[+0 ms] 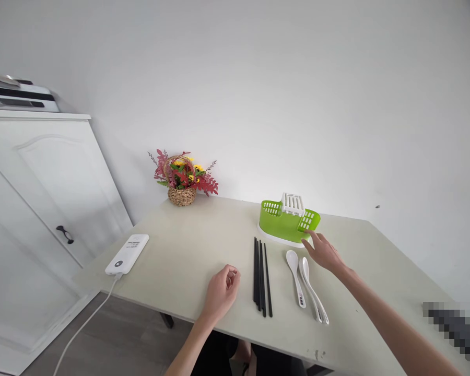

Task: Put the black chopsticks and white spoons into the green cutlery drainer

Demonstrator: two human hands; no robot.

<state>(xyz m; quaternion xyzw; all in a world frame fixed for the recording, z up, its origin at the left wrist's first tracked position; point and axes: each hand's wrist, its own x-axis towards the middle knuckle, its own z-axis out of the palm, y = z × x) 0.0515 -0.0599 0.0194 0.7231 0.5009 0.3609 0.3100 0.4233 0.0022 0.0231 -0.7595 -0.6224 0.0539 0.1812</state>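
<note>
My left hand [222, 289] rests on the table with its fingers curled in and nothing showing in them. To its right lie several black chopsticks [262, 277], roughly side by side. My right hand [324, 251] reaches out with thumb and fingers apart, holding nothing. Its fingertips are at the right end of a green cutlery holder [281, 225] with a white slotted top and white base; I cannot tell if they touch it. A white spoon [296, 278] lies below the holder, and beside it more white spoons [312, 292] lie nested together.
A wicker basket of artificial flowers [182, 195] stands at the table's back left. A white power bank [128, 253] with a cable [88, 318] lies near the left edge. A white cabinet [35, 209] stands at left. The wall [278, 94] is behind the table [188, 240].
</note>
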